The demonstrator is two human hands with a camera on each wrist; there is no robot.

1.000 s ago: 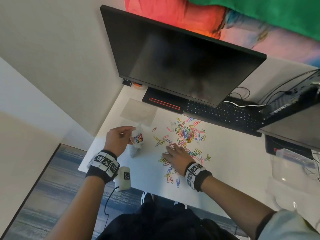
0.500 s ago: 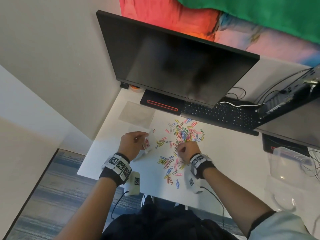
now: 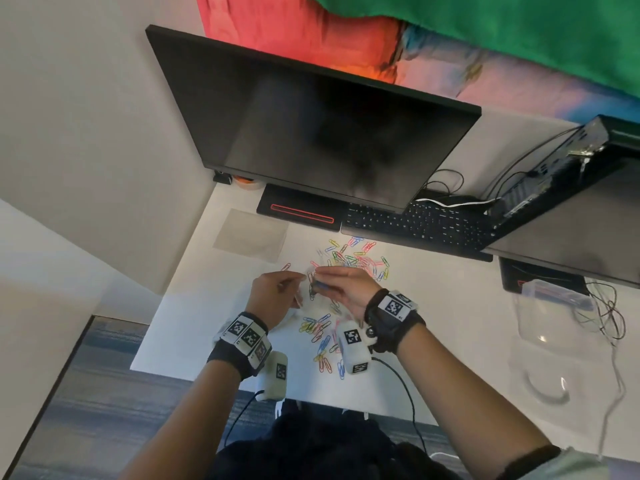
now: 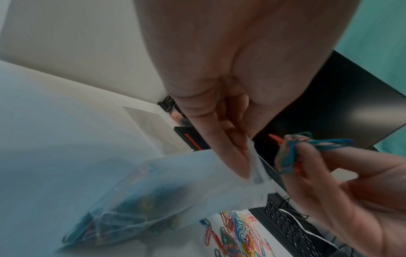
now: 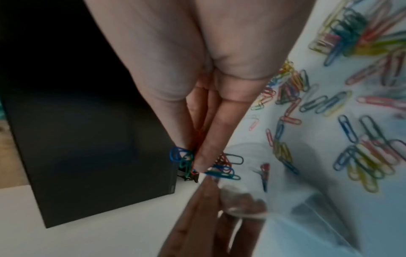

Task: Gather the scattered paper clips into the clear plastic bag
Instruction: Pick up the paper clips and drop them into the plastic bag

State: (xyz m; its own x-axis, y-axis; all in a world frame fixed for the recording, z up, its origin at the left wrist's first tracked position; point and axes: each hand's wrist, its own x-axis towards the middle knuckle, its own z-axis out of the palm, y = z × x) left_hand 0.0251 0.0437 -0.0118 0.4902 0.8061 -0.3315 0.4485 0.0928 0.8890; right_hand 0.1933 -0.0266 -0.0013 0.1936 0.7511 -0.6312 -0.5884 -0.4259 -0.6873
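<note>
Coloured paper clips [image 3: 356, 259] lie scattered on the white desk [image 3: 433, 306], with more clips [image 3: 320, 336] nearer the front edge. My left hand [image 3: 277, 292] pinches the rim of the clear plastic bag [image 4: 158, 194], which hangs above the desk with several clips inside. My right hand [image 3: 341, 284] pinches a bunch of clips [image 4: 290, 153] right beside the bag's mouth. In the right wrist view the held clips [image 5: 211, 165] stick out from my fingertips, next to the left fingers [image 5: 197, 208] and the bag [image 5: 246, 205].
A dark monitor [image 3: 311, 133] and black keyboard [image 3: 415, 225] stand behind the clips. A grey square pad [image 3: 251, 233] lies at the back left. A clear plastic container [image 3: 550, 306] and cables sit at the right. The desk's front edge is close to my wrists.
My right hand closed on a bunch of clips, lifted off the desk and moved left to the bag's mouth. The left hand kept holding the bag and shifted slightly right.
</note>
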